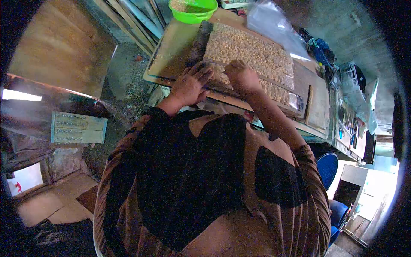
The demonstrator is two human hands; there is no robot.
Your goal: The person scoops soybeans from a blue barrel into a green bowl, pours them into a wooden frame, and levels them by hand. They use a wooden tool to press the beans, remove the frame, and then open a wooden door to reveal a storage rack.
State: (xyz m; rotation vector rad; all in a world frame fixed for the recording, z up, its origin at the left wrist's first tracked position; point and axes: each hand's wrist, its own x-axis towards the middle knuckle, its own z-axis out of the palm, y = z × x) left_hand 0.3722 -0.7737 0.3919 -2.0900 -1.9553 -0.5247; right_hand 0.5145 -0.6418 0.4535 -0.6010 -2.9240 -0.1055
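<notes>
A wide slab of pale, lumpy, nut-like pieces (248, 47) lies on a dark board (198, 45) on the worktable. Across its near part runs a long, thin straight strip (274, 82), perhaps a ruler, with a narrow band of the slab on my side of it. My left hand (190, 84) rests at the slab's near left corner, fingers stretched out and lying flat. Over the near part of the slab, close to the strip, my right hand (243, 78) is closed in a fist. Whatever it holds is hidden by the fingers.
A green basin (193, 16) with pale bits inside stands at the table's far left. Clear plastic sheeting (272, 21) lies behind the slab. A wooden stick (308, 107) lies right of the board. Tools (352, 128) and a white crate (353, 77) are farther right.
</notes>
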